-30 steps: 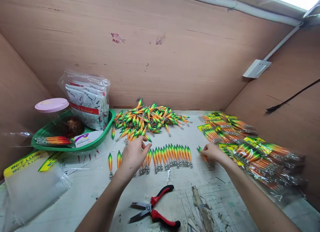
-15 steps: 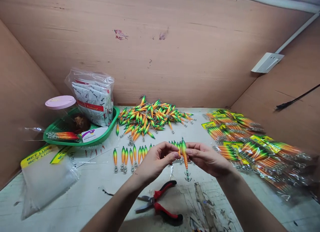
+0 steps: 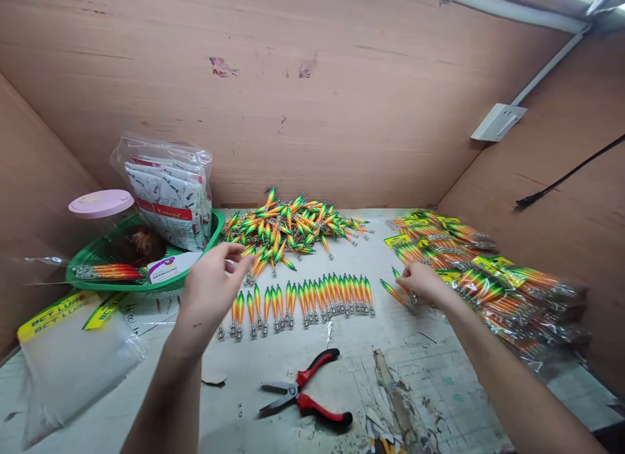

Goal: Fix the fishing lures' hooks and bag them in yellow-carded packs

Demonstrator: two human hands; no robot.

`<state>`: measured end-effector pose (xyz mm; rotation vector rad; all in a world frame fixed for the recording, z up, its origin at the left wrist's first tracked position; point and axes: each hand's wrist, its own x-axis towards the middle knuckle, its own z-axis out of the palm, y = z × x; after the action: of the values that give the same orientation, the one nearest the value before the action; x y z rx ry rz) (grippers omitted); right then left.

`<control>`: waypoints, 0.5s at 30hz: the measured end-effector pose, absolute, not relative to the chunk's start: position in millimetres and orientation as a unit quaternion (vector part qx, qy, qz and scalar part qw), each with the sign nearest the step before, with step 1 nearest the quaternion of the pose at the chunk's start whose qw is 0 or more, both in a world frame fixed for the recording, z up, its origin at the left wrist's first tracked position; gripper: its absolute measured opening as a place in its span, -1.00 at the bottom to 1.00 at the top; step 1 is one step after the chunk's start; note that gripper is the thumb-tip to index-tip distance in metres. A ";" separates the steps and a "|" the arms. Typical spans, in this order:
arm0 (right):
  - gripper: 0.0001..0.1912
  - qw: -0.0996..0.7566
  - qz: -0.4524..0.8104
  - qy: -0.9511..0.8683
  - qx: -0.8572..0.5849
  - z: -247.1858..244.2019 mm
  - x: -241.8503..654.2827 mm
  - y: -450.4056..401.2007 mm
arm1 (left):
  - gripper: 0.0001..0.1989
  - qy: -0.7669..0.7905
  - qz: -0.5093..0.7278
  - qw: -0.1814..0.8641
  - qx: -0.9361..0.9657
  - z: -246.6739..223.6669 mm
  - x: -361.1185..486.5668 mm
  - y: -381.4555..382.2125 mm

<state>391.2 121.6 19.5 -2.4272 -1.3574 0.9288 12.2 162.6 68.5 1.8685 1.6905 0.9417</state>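
My left hand is raised over the left end of a row of squid jigs, near the pile of squid jigs. Its thumb and fingers are bent but apart, with nothing visible between them. My right hand is closed at the right, its fingertips pinched on a green-and-orange squid jig. Just below those fingers another squid jig lies slanted on the table. The jigs in the row stand side by side, crown hooks towards me. The right fingertips are partly hidden.
Red-handled pliers lie open in front of the row. Bagged jigs are heaped at the right. A green basket with packets and a pink-lidded jar stands at the left, behind clear plastic bags.
My hands have parted from the middle. The left went left towards the pile; the right carried a squid jig right, down to the table. The view has shifted slightly.
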 end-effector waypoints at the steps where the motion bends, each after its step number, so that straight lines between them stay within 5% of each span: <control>1: -0.72 0.064 0.296 -0.451 -0.840 14.3 401.2 124.3 | -0.68 0.643 0.337 0.179 0.664 69.9 4.4 166.6; 7: -0.68 -0.067 0.264 -0.469 -0.841 -4.3 406.0 128.8 | -0.60 0.640 0.310 0.183 0.679 68.0 -1.8 169.0; 15: -0.66 -0.053 0.338 -0.482 -0.806 -17.6 380.3 133.8 | -0.57 0.638 0.283 0.192 0.689 63.2 -2.7 174.0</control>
<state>380.3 133.8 -17.6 -2.6234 -1.5683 1.1008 -2.7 174.0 63.2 1.9353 1.7919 0.7953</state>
